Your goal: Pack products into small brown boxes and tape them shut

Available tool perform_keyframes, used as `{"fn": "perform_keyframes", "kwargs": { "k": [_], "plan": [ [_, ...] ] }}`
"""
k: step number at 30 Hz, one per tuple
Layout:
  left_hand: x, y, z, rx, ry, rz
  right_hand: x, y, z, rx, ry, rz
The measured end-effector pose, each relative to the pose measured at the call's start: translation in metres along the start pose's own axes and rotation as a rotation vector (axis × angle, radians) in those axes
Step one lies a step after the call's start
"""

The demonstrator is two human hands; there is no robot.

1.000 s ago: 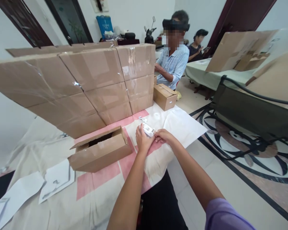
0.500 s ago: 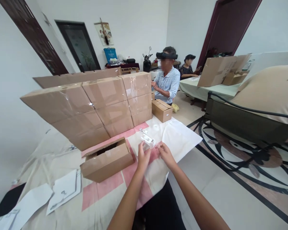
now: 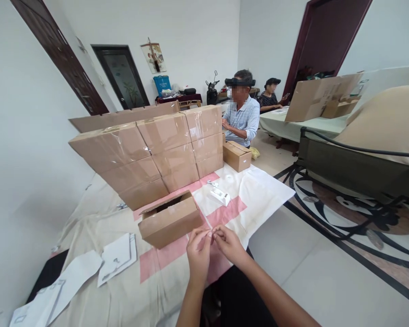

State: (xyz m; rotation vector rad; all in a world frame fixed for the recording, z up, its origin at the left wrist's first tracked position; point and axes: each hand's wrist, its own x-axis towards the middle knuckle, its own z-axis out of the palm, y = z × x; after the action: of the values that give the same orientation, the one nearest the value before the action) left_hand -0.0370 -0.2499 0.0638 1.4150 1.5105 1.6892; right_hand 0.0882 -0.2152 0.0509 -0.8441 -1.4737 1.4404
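Observation:
Close together over the near part of the table, my left hand (image 3: 199, 246) and my right hand (image 3: 227, 243) meet at the fingertips. Both are closed in a pinch. What they hold, if anything, is too small to make out. Beyond them a small white box (image 3: 220, 196) lies on the pink and cream cloth (image 3: 163, 265). A little white piece (image 3: 211, 183) lies just behind it, and a white ring-shaped roll (image 3: 229, 178) is farther back. To the left of my hands stands a cardboard box (image 3: 173, 221) with its top flaps partly raised.
Stacked, taped cartons (image 3: 170, 150) form a wall across the table's far side. A smaller carton (image 3: 237, 156) stands at their right end. White papers (image 3: 117, 259) lie at left. A co-worker (image 3: 241, 113) sits behind the cartons; another person (image 3: 271, 95) sits farther back. A chair (image 3: 354, 163) stands at right.
Both hands have drawn back toward me, away from the white box, which now rests on the cloth alone. Their fingertips have come together. The view has shifted slightly.

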Motion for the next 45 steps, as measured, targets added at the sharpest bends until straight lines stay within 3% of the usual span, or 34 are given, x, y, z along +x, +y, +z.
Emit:
{"fn": "perform_keyframes", "kwargs": {
  "k": [3,5,7,10,12,15,18,21,26,31,35,45],
  "plan": [
    [-0.011,0.007,-0.016,0.024,0.094,0.06,0.006,0.004,0.012,0.074,-0.028,0.135],
    [-0.014,0.013,-0.033,0.036,0.194,0.081,0.012,0.004,0.015,0.001,-0.017,0.146],
    [-0.008,0.021,-0.055,0.051,0.259,0.094,0.023,-0.006,0.016,-0.158,0.081,0.024],
    [0.015,0.032,-0.09,0.078,0.277,0.093,0.054,-0.037,0.019,-0.49,0.197,-0.32],
    [0.036,0.035,-0.111,0.096,0.286,0.071,0.082,-0.062,0.027,-0.739,0.13,-0.481],
    [0.071,0.033,-0.134,0.121,0.266,0.04,0.122,-0.081,0.047,-1.073,-0.075,-0.519],
    [0.101,0.026,-0.151,0.144,0.16,0.025,0.144,-0.071,0.061,-1.215,-0.25,-0.436],
    [0.125,0.017,-0.164,0.177,-0.005,0.0,0.148,-0.053,0.062,-1.211,-0.276,-0.395],
    [0.153,0.002,-0.173,0.2,-0.217,-0.051,0.147,-0.047,0.055,-1.2,-0.295,-0.379],
    [0.17,-0.012,-0.17,0.195,-0.315,-0.061,0.15,-0.05,0.058,-1.197,-0.297,-0.376],
    [0.175,-0.021,-0.168,0.218,-0.349,-0.047,0.148,-0.05,0.06,-1.19,-0.27,-0.382],
    [0.17,-0.034,-0.168,0.383,-0.307,0.043,0.148,-0.048,0.063,-1.17,-0.254,-0.394]
  ]
}}
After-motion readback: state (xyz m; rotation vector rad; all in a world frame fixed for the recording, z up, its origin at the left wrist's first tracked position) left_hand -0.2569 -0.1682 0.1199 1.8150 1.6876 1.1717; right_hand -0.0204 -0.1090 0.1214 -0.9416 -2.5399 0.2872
